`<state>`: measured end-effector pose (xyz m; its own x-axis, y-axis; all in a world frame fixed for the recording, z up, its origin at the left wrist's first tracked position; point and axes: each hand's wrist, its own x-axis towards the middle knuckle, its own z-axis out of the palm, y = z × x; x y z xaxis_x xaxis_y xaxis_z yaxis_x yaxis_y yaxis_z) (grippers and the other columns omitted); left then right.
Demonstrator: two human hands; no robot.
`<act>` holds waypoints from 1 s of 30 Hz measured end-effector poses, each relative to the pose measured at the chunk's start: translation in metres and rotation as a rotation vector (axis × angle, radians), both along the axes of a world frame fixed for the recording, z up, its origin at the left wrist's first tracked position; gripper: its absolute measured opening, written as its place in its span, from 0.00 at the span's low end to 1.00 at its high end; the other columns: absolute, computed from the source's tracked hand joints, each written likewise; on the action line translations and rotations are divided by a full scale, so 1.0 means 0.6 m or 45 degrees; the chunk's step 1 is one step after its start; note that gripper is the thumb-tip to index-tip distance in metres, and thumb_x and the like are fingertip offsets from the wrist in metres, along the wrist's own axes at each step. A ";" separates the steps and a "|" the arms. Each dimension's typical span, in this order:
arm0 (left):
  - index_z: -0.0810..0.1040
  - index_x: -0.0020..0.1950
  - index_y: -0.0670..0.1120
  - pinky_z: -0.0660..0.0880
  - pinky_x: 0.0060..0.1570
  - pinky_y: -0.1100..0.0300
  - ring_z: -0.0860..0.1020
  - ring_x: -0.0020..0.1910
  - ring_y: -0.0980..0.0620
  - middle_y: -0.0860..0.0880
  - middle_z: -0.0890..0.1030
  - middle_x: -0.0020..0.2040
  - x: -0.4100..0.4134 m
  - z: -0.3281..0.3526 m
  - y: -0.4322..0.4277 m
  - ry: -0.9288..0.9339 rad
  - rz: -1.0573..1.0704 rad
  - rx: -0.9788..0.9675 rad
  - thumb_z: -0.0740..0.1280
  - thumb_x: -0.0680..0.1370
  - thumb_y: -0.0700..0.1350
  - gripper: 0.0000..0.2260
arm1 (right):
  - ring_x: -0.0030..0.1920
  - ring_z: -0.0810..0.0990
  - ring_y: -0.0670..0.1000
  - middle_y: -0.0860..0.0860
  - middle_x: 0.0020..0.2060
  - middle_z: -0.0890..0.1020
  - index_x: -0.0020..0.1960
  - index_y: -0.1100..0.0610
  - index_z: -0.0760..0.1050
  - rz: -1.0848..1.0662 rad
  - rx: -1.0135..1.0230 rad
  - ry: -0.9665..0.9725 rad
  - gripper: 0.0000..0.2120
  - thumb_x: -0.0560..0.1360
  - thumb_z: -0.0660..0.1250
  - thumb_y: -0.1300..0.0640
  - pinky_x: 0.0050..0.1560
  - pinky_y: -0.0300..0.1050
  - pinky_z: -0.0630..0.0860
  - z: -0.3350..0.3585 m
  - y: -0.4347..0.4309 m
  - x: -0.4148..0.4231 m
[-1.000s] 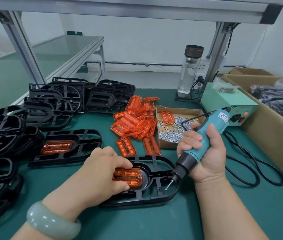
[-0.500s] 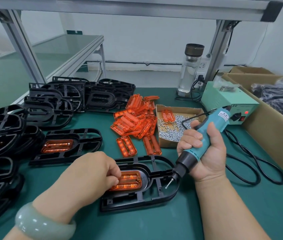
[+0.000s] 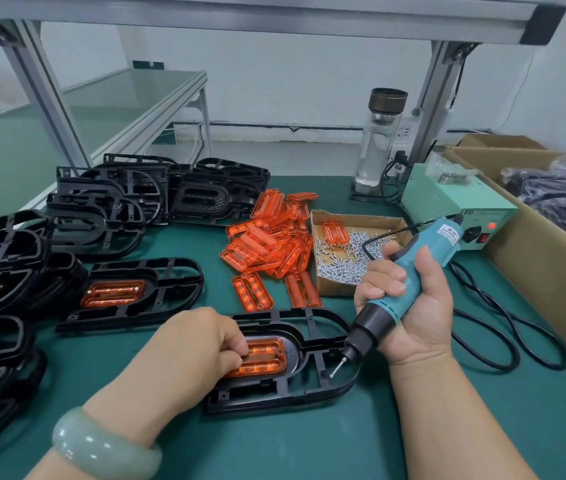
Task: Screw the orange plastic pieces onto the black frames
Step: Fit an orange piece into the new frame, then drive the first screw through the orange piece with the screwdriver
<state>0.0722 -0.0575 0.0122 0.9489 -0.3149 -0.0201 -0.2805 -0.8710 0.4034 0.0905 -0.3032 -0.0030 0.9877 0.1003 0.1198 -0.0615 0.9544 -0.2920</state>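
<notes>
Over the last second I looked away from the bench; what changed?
The left hand drew back leftward off the orange piece, which now lies seated in the black frame; curled fingertips touch only its left end. The right hand and screwdriver, bit above the frame, stayed put.

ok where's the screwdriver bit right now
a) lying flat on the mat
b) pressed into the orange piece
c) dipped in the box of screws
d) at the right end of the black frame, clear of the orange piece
D: the right hand grips the screwdriver with its bit at the right end of the black frame, apart from the orange piece that the left hand holds.
</notes>
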 end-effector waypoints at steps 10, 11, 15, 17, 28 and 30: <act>0.82 0.48 0.58 0.65 0.41 0.67 0.72 0.42 0.59 0.58 0.71 0.42 0.000 -0.006 -0.010 -0.058 0.013 0.031 0.67 0.76 0.48 0.05 | 0.24 0.72 0.43 0.46 0.27 0.71 0.47 0.56 0.74 -0.002 0.003 0.003 0.26 0.55 0.84 0.56 0.29 0.37 0.74 -0.001 0.002 0.000; 0.82 0.47 0.58 0.64 0.40 0.68 0.72 0.42 0.59 0.58 0.71 0.42 -0.002 -0.006 -0.010 -0.050 0.016 0.029 0.67 0.76 0.48 0.05 | 0.24 0.72 0.43 0.46 0.27 0.71 0.47 0.56 0.73 0.002 0.012 0.002 0.26 0.56 0.84 0.56 0.29 0.37 0.74 -0.001 0.002 0.000; 0.81 0.48 0.59 0.64 0.41 0.68 0.71 0.41 0.60 0.58 0.71 0.42 -0.002 -0.004 -0.010 -0.031 0.019 0.044 0.67 0.76 0.49 0.06 | 0.24 0.72 0.43 0.46 0.27 0.71 0.46 0.56 0.74 -0.004 0.007 0.011 0.26 0.55 0.84 0.56 0.28 0.37 0.74 0.000 0.002 0.001; 0.80 0.48 0.59 0.65 0.43 0.68 0.71 0.43 0.60 0.58 0.71 0.43 -0.001 -0.001 -0.012 -0.020 0.019 0.067 0.67 0.75 0.49 0.06 | 0.24 0.72 0.43 0.46 0.27 0.71 0.47 0.56 0.73 -0.006 0.002 0.019 0.27 0.55 0.84 0.56 0.28 0.37 0.74 0.000 0.000 0.002; 0.77 0.62 0.54 0.70 0.56 0.65 0.77 0.54 0.59 0.58 0.80 0.55 0.065 0.048 -0.097 -0.146 -0.164 -0.191 0.64 0.77 0.47 0.13 | 0.23 0.71 0.43 0.46 0.27 0.71 0.45 0.57 0.75 -0.019 -0.019 0.028 0.25 0.55 0.84 0.55 0.27 0.37 0.73 -0.001 0.000 0.005; 0.75 0.65 0.51 0.68 0.60 0.63 0.76 0.59 0.55 0.54 0.79 0.60 0.096 0.050 -0.137 -0.191 -0.237 -0.213 0.63 0.78 0.44 0.16 | 0.23 0.71 0.43 0.46 0.27 0.71 0.45 0.57 0.76 -0.020 -0.031 0.027 0.24 0.55 0.84 0.55 0.27 0.37 0.73 0.000 0.000 0.006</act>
